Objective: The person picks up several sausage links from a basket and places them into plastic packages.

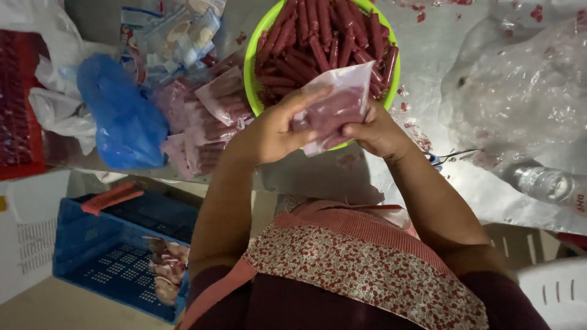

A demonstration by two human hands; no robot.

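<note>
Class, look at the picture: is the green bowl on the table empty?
No, the green bowl is piled with red sausages, just behind the pouch both hands hold.

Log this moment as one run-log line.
left hand: holds sausage pouch | right hand: same pouch | behind: green sausage bowl

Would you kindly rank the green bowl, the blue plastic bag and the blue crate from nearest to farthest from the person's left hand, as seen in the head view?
From the left hand, which holds the clear pouch:
1. Green bowl of red sausages, just beyond the hand on the table.
2. Blue plastic bag, further to the left on the table.
3. Blue crate, down on the floor, lower left.
</note>
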